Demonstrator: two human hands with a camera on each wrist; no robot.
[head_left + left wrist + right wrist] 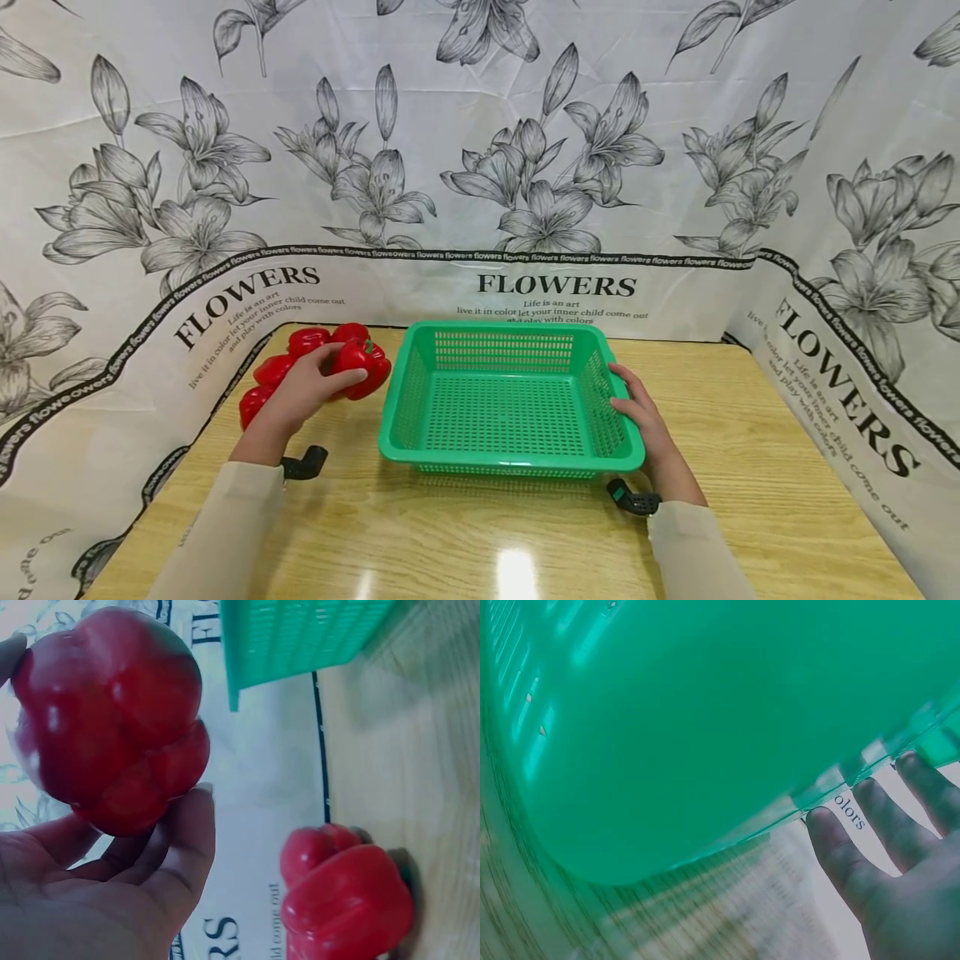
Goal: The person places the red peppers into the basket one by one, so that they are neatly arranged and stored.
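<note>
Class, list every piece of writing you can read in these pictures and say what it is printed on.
"FLOWERS": large print on the floral cloth.
"Life is an art / live it in color let your inner child come out / and play with colors": small print below it.
"flowers flowers…": repeated along the black border band.
Green basket and red peppers: no writing.

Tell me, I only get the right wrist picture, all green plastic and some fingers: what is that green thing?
Observer: A green basket on a wooden table; the right hand rests on its right rim.
Operator: Anything inside it?
Observer: No, the head view shows nothing in it.
Operator: And the other hand?
Observer: The left hand grips a red pepper.
Operator: Just one pepper?
Observer: No, more peppers lie left of the basket.
</note>
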